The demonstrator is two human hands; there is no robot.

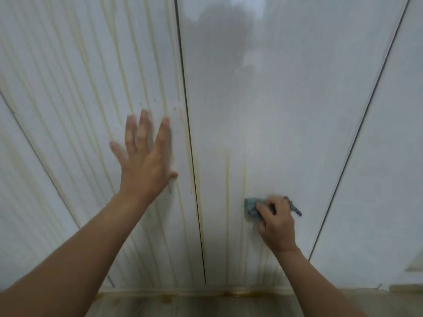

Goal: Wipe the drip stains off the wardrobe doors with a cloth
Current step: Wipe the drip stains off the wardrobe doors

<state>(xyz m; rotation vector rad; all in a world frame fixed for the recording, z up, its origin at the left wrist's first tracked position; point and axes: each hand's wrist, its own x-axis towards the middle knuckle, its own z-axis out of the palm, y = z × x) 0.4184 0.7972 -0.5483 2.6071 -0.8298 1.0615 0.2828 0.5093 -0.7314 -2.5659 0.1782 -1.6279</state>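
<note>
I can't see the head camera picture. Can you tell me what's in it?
A right hand rubs a blue cloth on a white wardrobe door with yellow drip stains. The left hand lies flat on the streakier door beside it.

Wardrobe doors [274,99]: smooth, glossy white panels, likely laminate, mirroring a dim shadow. Drip stains [227,191]: yellowish, dried streaks, dulling the sheen. Cloth [251,208]: soft blue-grey woven fabric, matt. Floor [206,305]: wood-grain finish, blurred, with amber spots.
</note>
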